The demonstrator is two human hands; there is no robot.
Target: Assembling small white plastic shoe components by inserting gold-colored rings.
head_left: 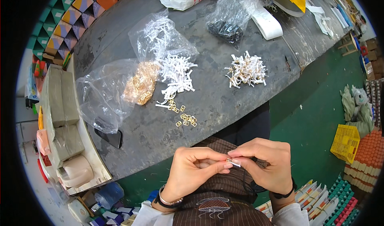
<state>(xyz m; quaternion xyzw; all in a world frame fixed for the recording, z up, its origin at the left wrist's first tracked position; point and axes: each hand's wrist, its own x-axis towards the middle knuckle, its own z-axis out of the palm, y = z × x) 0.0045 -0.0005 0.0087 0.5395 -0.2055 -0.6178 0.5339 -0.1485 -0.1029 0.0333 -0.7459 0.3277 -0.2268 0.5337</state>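
Observation:
Just past the table's near edge, over my lap, my left hand [191, 168] and my right hand [271, 164] meet fingertip to fingertip. Both pinch a small gold buckle [229, 160] with a short white strip [236, 164] at it. Whether the strip passes fully through the buckle is hidden by my fingers. Loose gold buckles [188, 120] lie on the table ahead of my left hand. Behind them spreads a heap of white strips [176, 72], partly spilling from a clear bag. Farther right sits a pile of white strips with gold buckles on them [248, 69].
The dark table [216, 102] carries a clear bag of gold buckles [140, 84], a bag with black pieces [226, 30] and a white roll of band [267, 24]. A phone [110, 138] lies at the left. A yellow crate [345, 143] stands on the green floor.

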